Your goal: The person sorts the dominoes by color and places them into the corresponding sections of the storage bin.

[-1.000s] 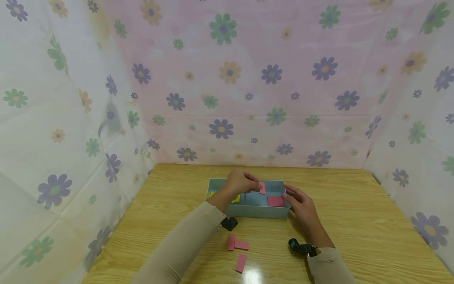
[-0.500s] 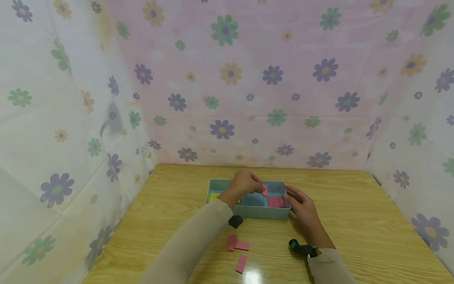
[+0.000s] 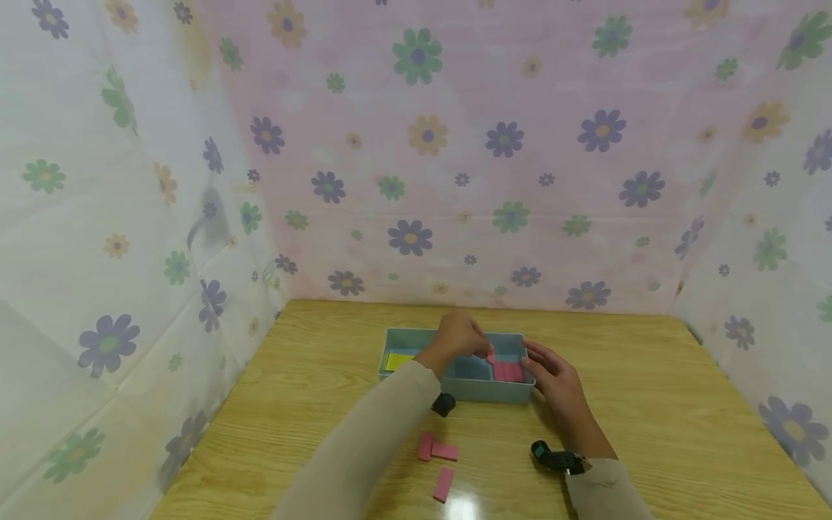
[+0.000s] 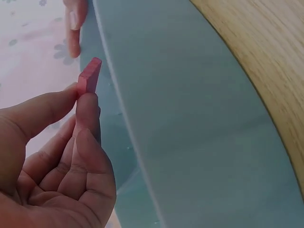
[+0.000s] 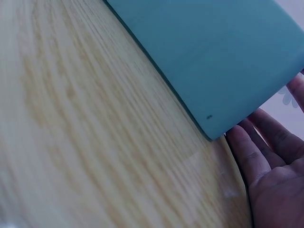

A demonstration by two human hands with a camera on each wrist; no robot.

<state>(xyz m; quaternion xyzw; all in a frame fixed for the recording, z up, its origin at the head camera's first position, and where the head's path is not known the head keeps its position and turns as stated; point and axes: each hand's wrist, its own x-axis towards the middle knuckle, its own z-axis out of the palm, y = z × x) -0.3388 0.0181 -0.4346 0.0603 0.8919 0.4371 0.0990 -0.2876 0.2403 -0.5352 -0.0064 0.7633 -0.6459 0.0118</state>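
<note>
My left hand (image 3: 457, 339) reaches over the blue-green box (image 3: 494, 392). It pinches a small pink tile (image 4: 89, 77) between thumb and fingertips, partly above the box's right compartment. In that compartment pink tiles (image 3: 509, 372) lie side by side against the right wall. Yellow tiles (image 3: 396, 361) lie in the left compartment, partly covered by my left arm. My right hand (image 3: 560, 386) rests at the box's right end, its fairly straight fingers (image 5: 247, 149) touching the wall and its thumb near the rim.
On the wooden table (image 3: 312, 404), in front of the box, two pink tiles touch, one upright (image 3: 425, 446) in view and one crosswise (image 3: 445, 451). Another pink tile (image 3: 443, 484) lies nearer. Flowered cloth (image 3: 416, 180) hangs behind and at both sides.
My left hand has moved right and slightly down with the pink tile, closer to the tiles in the right compartment. More of the yellow tiles shows. My right hand stays at the box end.
</note>
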